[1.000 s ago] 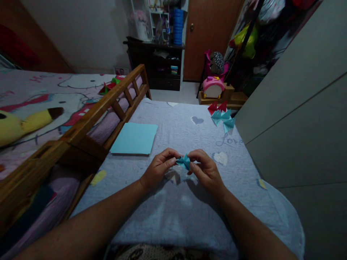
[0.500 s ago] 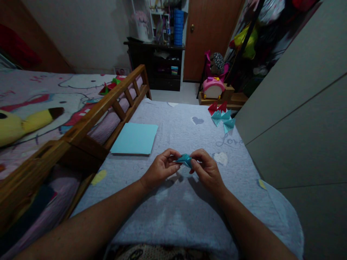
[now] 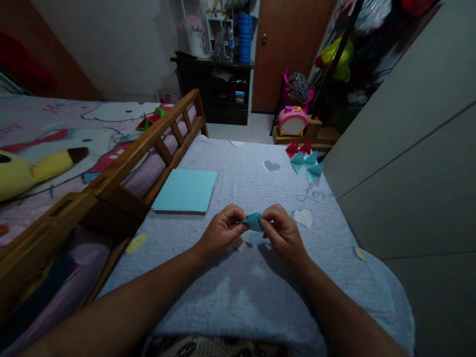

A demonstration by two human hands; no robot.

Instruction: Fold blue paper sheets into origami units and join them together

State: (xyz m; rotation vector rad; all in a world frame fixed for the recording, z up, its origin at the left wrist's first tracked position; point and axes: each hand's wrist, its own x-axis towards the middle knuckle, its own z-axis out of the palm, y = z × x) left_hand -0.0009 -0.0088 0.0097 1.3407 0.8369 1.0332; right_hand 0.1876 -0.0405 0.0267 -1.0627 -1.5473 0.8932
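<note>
A small folded teal paper (image 3: pixel 254 222) is held between my two hands, just above the bed cover. My left hand (image 3: pixel 226 228) pinches its left end between thumb and fingers. At the right end, my right hand (image 3: pixel 281 231) grips it with thumb and forefinger. A stack of light blue paper sheets (image 3: pixel 186 191) lies flat to the left of my hands. Farther off on the right, several folded blue paper pieces (image 3: pixel 314 171) sit beside red folded pieces (image 3: pixel 292 149).
A pale blue bed cover (image 3: pixel 238 297) with heart prints lies under my hands. Along the left runs a wooden bed rail (image 3: pixel 111 173), with a yellow plush toy (image 3: pixel 37 171) beyond it. A grey cabinet (image 3: pixel 416 163) borders the right side. A pink toy case (image 3: pixel 293 121) stands past the far edge.
The teal paper has turned slightly and looks flatter between my fingers, with a broader face showing. Both hands stay in nearly the same place.
</note>
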